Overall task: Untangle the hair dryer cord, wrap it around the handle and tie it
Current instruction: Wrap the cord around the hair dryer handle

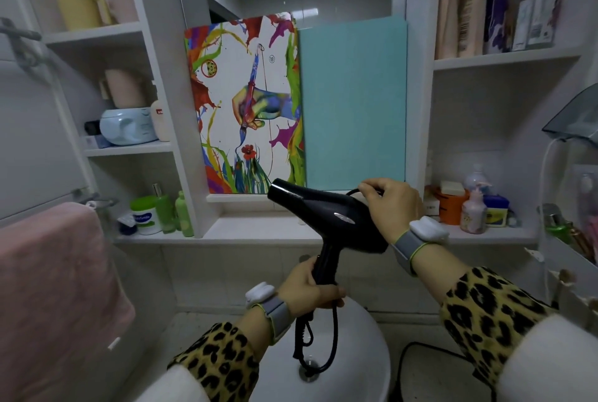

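- The fingers [318,296] of the left hand [304,286] are wrapping shut around the handle [326,264] of the black hair dryer [326,217], holding it upright over the white sink [356,353] with the nozzle pointing up and to the left.
- The fingers [372,189] of the right hand [393,204] are pinching a stretch of the black cord [335,330] just behind the rear of the dryer body, closed on it.
- The dryer is looking like rigid plastic, top-heavy above the handle, so the handle is the sound place to be gripping it; the smooth body would likely be sliding in the palm.
- The cord is hanging from the base of the handle in loose loops above the drain [307,372], soft and springy; it will probably be wanting to uncoil, so each turn needs holding taut near the handle.
- A further run of cord is lying at the lower right, past the sink; whether it is still kinked there I cannot tell.
- On the shelf to the left, a white jar [145,215] with a green lid and green bottles [176,215] are standing capped; contents are not showing.
- On the right shelf, a pump bottle [474,213] is standing beside an orange tub [451,207].
- A pink towel [55,288] is hanging at the left.
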Demonstrator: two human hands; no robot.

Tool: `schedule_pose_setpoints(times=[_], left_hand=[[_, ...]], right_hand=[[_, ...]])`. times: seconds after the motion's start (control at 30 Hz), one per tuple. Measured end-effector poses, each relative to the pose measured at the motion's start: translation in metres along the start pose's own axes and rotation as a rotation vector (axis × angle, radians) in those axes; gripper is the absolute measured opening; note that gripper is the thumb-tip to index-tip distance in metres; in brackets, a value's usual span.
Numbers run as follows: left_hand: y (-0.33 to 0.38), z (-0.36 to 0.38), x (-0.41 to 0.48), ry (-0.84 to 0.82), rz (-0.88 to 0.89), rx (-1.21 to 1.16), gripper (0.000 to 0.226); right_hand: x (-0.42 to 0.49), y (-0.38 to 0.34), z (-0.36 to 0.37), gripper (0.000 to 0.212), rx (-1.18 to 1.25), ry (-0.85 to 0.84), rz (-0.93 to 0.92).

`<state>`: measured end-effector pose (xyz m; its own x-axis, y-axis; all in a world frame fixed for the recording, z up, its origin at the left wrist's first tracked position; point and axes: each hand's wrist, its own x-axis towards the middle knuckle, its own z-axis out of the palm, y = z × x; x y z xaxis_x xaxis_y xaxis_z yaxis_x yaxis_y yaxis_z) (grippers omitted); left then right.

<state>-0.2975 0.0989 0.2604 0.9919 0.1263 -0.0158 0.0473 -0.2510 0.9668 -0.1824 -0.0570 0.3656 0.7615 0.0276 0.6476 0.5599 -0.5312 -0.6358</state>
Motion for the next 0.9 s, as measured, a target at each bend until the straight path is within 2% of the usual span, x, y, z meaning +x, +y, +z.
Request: schedule_pose_setpoints(times=[0.13,0.2,0.33,0.5,0.6,0.7,0.83,0.9], left_hand=[[0.009,0.008,0.006,0.129,-0.014,0.082,0.042],[0.01,0.011,0.007,0.168,-0.031,0.082,0.043],[0.02,0.015,0.012,0.211,-0.026,-0.058,0.043],[0.043,0.003,0.011,0.155,0.025,-0.24,0.047],[0.054,-0.008,0.006,0.087,0.063,-0.264,0.03],[0.059,-0.019,-0.005,0.01,0.058,-0.301,0.043],[0.058,-0.039,-0.022,-0.191,0.076,-0.191,0.041],[0.058,-0.049,-0.032,-0.298,0.056,-0.083,0.037]], right_hand=[[-0.011,-0.025,0.005,0.019,0.005,0.076,-0.137],[-0.014,-0.036,0.007,0.02,0.01,0.061,-0.199],[-0.029,-0.044,0.01,0.026,0.211,-0.009,-0.119],[-0.06,-0.033,0.016,0.029,0.464,-0.171,-0.012],[-0.069,-0.018,0.013,0.027,0.658,-0.296,0.07],[-0.07,0.0,0.01,0.024,0.827,-0.424,0.176],[-0.069,0.022,0.006,0.027,0.836,-0.672,0.321],[-0.069,0.031,0.005,0.02,0.743,-0.836,0.371]])
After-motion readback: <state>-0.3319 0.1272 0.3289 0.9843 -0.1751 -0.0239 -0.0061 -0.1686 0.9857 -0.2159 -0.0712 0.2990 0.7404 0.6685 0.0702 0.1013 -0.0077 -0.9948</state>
